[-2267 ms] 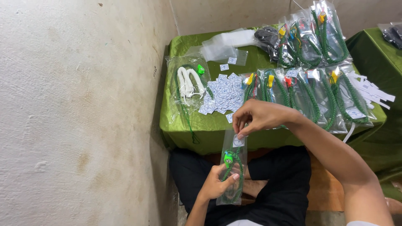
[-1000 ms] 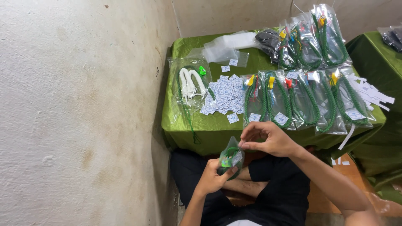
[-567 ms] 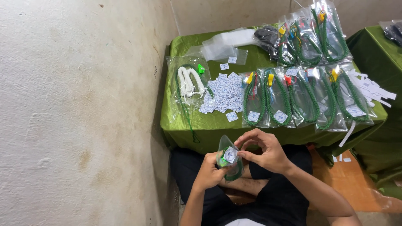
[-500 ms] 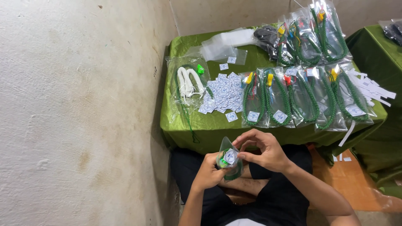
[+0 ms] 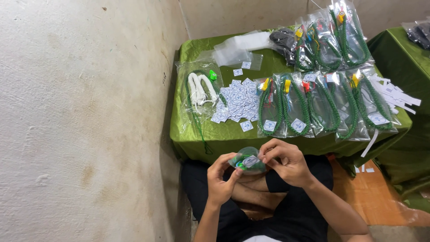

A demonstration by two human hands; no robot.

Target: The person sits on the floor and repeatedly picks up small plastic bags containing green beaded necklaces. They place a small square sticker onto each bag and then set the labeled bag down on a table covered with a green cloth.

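Over my lap I hold a small clear plastic bag with a coiled green bead string and a white round label inside. My left hand grips it from the left and below. My right hand pinches its right edge with thumb and fingers. Just beyond my hands stands a low table with a green cloth. On it lies a row of similar bagged green bead strings, and a heap of small white labels.
A bag with a white bead string lies at the table's left end. Empty clear bags and more bagged green strings lie at the back. White paper strips sit right. A rough wall rises close on my left. A second green table is right.
The long bag held upright earlier has been brought down and folded into a compact bundle between both hands. My right hand has dropped from the bag's top to its right edge.
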